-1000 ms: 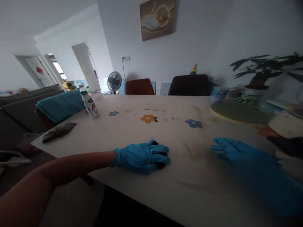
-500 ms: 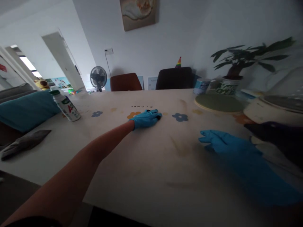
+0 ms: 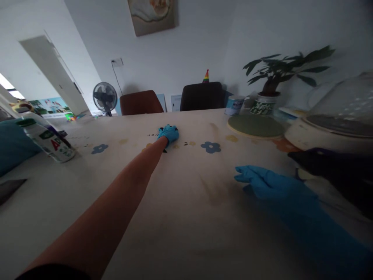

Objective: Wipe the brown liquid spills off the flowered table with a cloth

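Observation:
My left hand (image 3: pixel 169 134), in a blue glove, is stretched far forward on the pale flower-patterned tabletop (image 3: pixel 180 186). Its fingers are bent over a small dark thing that is mostly hidden, with only black bits showing at their edges. In a matching glove, my right hand (image 3: pixel 271 184) rests at the near right of the table, holding nothing. The fingers there are stretched out and lie close together. Brownish smears (image 3: pixel 207 186) mark the surface between the two hands. Just beyond the right hand lies a black, cloth-like thing (image 3: pixel 332 167).
A white bottle (image 3: pixel 51 142) with a green cap stands at the left, near a dark cloth (image 3: pixel 10 190). At the right are a round green mat (image 3: pixel 256 125), a tin (image 3: pixel 234 105), a potted plant (image 3: pixel 264 104) and a clear-domed container (image 3: pixel 332 132). Two chairs (image 3: pixel 141 103) stand behind.
My left hand has slid farther away across the table and slightly left, over the printed lettering. The view has turned a little to the right. My right hand stays much the same on the table.

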`<state>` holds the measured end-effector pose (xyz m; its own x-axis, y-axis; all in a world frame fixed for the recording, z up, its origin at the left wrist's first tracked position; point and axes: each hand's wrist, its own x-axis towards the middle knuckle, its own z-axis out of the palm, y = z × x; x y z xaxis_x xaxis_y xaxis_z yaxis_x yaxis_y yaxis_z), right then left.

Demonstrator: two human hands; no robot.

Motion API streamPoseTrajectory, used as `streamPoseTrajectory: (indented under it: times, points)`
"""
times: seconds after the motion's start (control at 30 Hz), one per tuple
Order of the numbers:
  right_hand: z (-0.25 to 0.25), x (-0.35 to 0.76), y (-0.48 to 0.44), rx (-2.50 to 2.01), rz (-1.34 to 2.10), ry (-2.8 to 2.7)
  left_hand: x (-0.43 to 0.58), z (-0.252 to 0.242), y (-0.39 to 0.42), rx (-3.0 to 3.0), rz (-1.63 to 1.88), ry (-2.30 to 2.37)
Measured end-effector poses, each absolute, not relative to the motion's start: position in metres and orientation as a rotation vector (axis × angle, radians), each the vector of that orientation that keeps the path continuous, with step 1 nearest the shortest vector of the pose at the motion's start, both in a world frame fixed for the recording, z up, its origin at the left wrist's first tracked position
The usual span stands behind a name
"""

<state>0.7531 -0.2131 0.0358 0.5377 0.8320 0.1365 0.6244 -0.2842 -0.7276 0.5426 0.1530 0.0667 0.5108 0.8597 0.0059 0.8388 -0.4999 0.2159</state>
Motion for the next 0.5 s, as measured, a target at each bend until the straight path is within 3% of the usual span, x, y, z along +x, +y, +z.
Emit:
streamPoseTrajectory:
  times: [0.5]
  points:
    - [0.075,0.742,-0.203,-1.954,0.659,-1.026,0.469,0.078,-0.029,2.757,-0.054,0.383]
